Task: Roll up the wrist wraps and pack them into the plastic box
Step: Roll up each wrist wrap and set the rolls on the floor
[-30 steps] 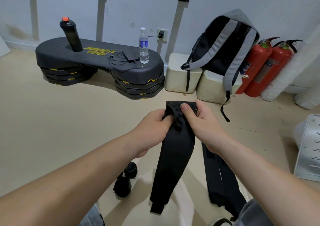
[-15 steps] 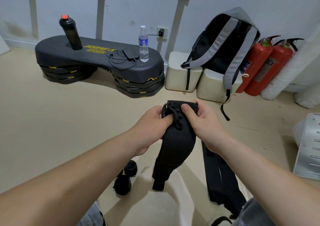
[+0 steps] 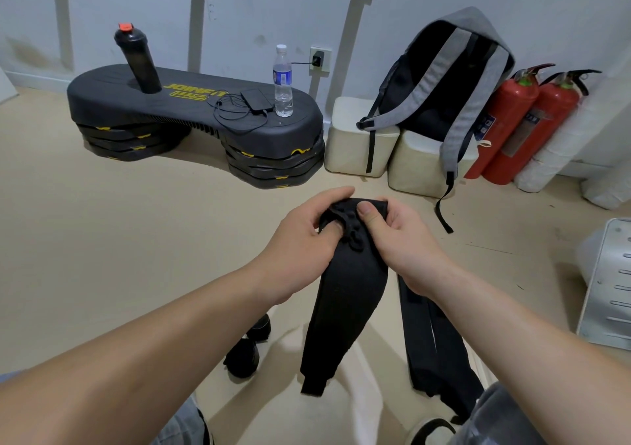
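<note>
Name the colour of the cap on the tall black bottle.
Orange-red cap on the black bottle; the head view shows it.

- Centre foreground: left hand [image 3: 300, 236] and right hand [image 3: 403, 236] grip the top end of a wrist wrap [image 3: 348, 294] hanging above the floor [image 3: 102, 239].
- A second wrap [image 3: 430, 342] lies on the floor just right of it; two rolled wraps [image 3: 244, 357] sit to its left.
- Back left: a step platform [image 3: 191, 110] carries a shaker bottle [image 3: 136, 60] at its left end and a water bottle [image 3: 282, 82] at its right.
- To its right, a backpack [image 3: 444, 79] rests on two blocks [image 3: 355, 144], with fire extinguishers [image 3: 512, 120] beyond.
</note>
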A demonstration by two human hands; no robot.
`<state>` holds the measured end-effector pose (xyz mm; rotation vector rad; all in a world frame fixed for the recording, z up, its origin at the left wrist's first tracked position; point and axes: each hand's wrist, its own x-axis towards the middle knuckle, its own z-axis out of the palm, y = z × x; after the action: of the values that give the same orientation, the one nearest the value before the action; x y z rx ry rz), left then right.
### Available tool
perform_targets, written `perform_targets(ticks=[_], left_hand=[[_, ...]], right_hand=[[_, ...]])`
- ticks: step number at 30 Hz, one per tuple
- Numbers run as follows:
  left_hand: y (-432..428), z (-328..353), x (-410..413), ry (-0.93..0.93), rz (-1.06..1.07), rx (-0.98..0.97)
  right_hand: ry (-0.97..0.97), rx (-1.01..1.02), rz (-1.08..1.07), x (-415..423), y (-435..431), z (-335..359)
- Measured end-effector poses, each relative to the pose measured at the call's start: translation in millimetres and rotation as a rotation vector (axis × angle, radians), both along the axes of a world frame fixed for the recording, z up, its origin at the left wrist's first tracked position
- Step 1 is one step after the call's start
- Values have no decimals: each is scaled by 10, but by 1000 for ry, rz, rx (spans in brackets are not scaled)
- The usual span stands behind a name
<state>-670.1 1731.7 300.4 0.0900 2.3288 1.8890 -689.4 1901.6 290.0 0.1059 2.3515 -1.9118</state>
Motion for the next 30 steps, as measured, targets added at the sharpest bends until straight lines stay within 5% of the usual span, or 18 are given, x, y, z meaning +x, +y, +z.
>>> perform_targets(ticks=[12,23,30], left_hand=[[-13,5,-10,74,-138,-134],[-26,-133,-74,131,118,-39],[-37,-122,-60,120,112,-77]], right_hand=[[-75,-68,-20,9,-4,-1],[-226,-142,139,90,-71,105],[-80,-62,171,109,-50,52]])
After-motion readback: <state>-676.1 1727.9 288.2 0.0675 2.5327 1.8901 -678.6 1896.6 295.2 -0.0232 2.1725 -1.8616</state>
